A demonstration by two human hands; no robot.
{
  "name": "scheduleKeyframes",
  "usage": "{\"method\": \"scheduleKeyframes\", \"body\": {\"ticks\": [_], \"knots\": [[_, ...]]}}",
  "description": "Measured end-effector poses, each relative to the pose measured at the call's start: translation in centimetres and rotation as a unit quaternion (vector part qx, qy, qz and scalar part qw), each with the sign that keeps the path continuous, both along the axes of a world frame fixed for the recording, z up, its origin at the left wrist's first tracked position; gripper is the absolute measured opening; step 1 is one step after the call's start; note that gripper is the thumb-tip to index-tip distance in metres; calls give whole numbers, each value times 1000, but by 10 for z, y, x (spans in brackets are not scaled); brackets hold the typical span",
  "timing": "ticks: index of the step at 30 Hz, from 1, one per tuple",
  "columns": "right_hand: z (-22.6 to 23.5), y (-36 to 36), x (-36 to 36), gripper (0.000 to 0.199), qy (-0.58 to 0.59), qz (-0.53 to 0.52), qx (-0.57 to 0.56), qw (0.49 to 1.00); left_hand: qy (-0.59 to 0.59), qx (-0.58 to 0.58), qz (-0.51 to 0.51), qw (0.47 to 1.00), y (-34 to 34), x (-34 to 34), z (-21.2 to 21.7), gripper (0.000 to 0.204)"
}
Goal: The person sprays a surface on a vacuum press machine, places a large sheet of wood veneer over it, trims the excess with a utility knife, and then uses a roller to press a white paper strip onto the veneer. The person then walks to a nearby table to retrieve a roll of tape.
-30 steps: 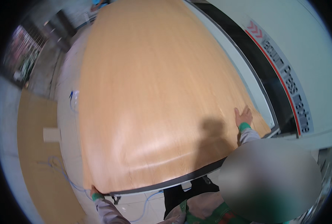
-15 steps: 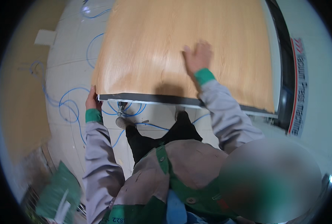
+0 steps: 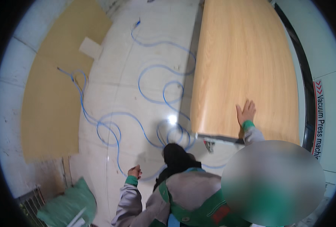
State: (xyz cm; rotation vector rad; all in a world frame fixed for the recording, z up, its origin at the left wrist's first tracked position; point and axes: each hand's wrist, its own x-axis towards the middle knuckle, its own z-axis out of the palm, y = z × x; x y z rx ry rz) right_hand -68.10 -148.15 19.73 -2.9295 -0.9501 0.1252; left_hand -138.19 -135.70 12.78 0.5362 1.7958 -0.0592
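Observation:
My right hand (image 3: pixel 246 112) lies flat with fingers spread on a large sheet with a light wood-grain face (image 3: pixel 247 56). The sheet rests on a dark-edged table, and its left edge curves down over the side. Off to the left, away from the sheet, my left hand (image 3: pixel 134 172) hangs low over the floor. Its fingers are curled in, and I see nothing in them.
Blue air hose (image 3: pixel 141 128) lies in loops across the pale tiled floor (image 3: pixel 119 87). A brown board (image 3: pixel 58 90) lies at the left with a small white piece (image 3: pixel 91 48) on it. A green sack (image 3: pixel 69 204) sits lower left. A pale machine side (image 3: pixel 328 60) runs along the right.
My left hand has let go of the sheet's near left corner and moved away. The view has swung left, showing more floor and hose. My right hand stays on the sheet.

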Motion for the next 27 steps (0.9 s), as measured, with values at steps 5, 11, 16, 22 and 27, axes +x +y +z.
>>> {"method": "scheduleKeyframes", "body": {"ticks": [5, 11, 16, 22, 27], "knots": [[25, 12, -1, 95, 52, -24, -19, 998, -90, 127, -17, 988, 186, 46, 0, 32], [57, 128, 28, 74, 153, -149, -107, 971, -68, 305, -132, 941, 400, 50, 2, 47], [19, 362, -51, 46, 180, -58, 406, 894, 70, 167, -199, 963, 505, 13, 17, 51], [-88, 533, -160, 61, 399, 163, -76, 899, 69, 118, -147, 980, 618, 41, 11, 55], [-134, 584, -89, 58, 524, 215, -222, 793, 26, -41, -267, 962, 730, 107, -11, 55]]}}
